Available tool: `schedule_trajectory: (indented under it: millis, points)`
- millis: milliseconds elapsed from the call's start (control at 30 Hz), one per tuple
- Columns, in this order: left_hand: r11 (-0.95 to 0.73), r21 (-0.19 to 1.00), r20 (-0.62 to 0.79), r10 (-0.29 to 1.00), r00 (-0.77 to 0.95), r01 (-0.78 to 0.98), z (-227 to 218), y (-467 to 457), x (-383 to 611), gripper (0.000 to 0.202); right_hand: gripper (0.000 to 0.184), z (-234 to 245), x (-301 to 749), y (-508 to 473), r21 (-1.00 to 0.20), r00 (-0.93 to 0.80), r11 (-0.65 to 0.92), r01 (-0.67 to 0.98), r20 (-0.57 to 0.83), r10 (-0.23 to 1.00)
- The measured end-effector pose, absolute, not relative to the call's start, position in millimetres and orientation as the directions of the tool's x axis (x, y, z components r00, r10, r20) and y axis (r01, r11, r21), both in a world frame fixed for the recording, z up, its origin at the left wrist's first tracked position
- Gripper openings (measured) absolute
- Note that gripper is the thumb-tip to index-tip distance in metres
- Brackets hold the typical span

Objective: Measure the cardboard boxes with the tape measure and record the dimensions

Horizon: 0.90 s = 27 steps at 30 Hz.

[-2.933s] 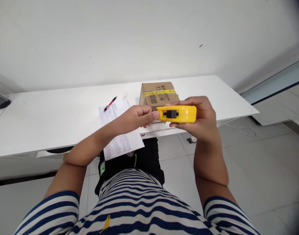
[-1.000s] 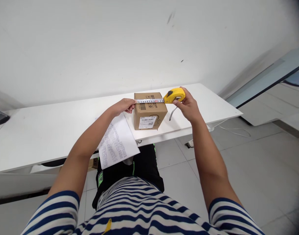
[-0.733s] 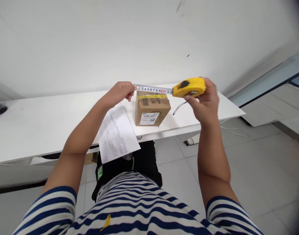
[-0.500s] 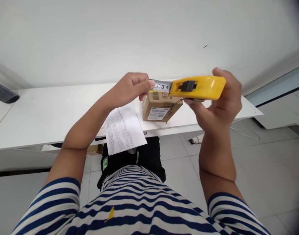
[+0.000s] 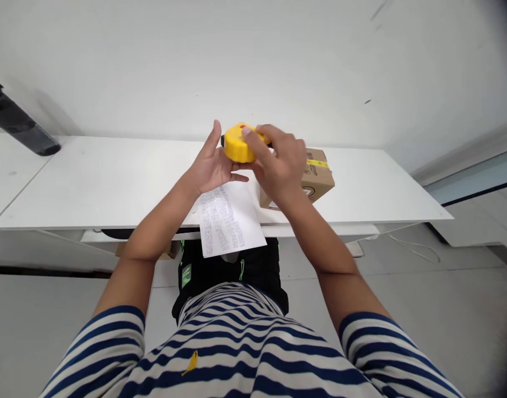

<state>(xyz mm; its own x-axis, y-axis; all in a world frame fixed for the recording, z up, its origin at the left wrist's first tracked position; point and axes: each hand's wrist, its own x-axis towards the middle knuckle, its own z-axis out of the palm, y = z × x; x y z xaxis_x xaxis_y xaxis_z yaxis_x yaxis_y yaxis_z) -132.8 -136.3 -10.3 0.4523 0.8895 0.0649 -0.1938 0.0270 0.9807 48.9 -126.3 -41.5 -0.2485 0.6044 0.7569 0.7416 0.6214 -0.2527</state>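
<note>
A yellow tape measure (image 5: 238,145) is held above the desk, its case turned so a small red spot shows on top. My right hand (image 5: 280,163) grips it from the right, thumb lying over the case. Close against its left side is my left hand (image 5: 214,166), palm up with the fingers spread; whether it touches the case is unclear. No blade shows out of the case. Behind my right hand stands a brown cardboard box (image 5: 322,179) with a yellow strip on top, partly covered by that hand. A printed paper sheet (image 5: 230,221) lies below my hands, overhanging the front edge.
The white desk (image 5: 91,182) runs along a pale wall. A black cylindrical object (image 5: 21,121) leans at the far left. Beneath the desk are another cardboard box (image 5: 168,251) and, on the floor to the right, a white cable (image 5: 414,249).
The tape's blade has gone back into its case. My right hand has brought the tape measure left and turned it, and my left hand has let go of the blade end and opened.
</note>
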Motion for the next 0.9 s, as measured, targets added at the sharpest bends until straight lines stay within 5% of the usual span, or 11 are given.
schedule_trajectory:
  millis: [233,433,533,667,900]
  points:
    - [-0.089,0.952,0.115,0.991,0.071,-0.293,-87.5,-77.4,-156.8,0.054,0.070,-85.9,17.4,-91.9,-0.128,-0.444,0.601,0.789,0.557,0.702]
    - [-0.157,0.987,0.132,0.875,-0.466,-0.016,-144.2,-33.2,-193.5,0.050,0.056,-104.2,-6.3,-82.8,0.004,-0.545,0.548,0.836,0.107,0.831]
    - [-0.200,0.976,0.215,0.850,-0.480,0.084,-158.4,-33.4,-203.8,0.061,0.063,-115.3,-18.8,-62.9,0.146,-0.532,0.532,0.834,-0.042,0.846]
    - [-0.277,0.950,0.311,0.838,-0.448,0.141,-164.9,-38.6,-202.5,0.092,0.061,-127.1,-30.2,-30.9,0.173,-0.568,0.595,0.785,-0.182,0.803]
    - [-0.209,0.976,0.174,0.909,-0.379,-0.052,-181.8,-24.9,-196.5,0.074,0.037,-136.0,0.4,4.0,0.116,-0.644,0.657,0.745,-0.132,0.754]
